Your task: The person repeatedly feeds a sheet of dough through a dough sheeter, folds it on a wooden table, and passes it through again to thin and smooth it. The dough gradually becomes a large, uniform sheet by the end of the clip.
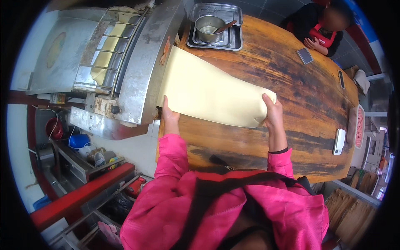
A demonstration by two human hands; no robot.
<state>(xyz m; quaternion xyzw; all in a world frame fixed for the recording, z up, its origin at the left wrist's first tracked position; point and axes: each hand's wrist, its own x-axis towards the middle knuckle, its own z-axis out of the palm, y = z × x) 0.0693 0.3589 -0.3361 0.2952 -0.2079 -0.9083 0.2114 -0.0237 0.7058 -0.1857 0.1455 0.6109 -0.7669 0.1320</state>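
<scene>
A wide, smooth sheet of pale yellow dough (212, 93) stretches from the metal dough sheeter (140, 72) over the wooden table. My right hand (273, 109) grips its far right end, thumb on top, where the edge curls over. At the near edge, close to the machine, my left hand (170, 114) supports the sheet with the thumb up along it and the other fingers hidden underneath. More dough (109, 50) lies inside the sheeter behind a metal bar guard (117, 52).
Metal trays (236, 40) with a steel pot (211, 29) and a wooden-handled utensil (226, 26) stand at the table's (300, 103) back. A kitchen scale (304, 56), a phone (341, 79) and a white device (339, 141) lie rightward. Another person (325, 34) leans at the far edge.
</scene>
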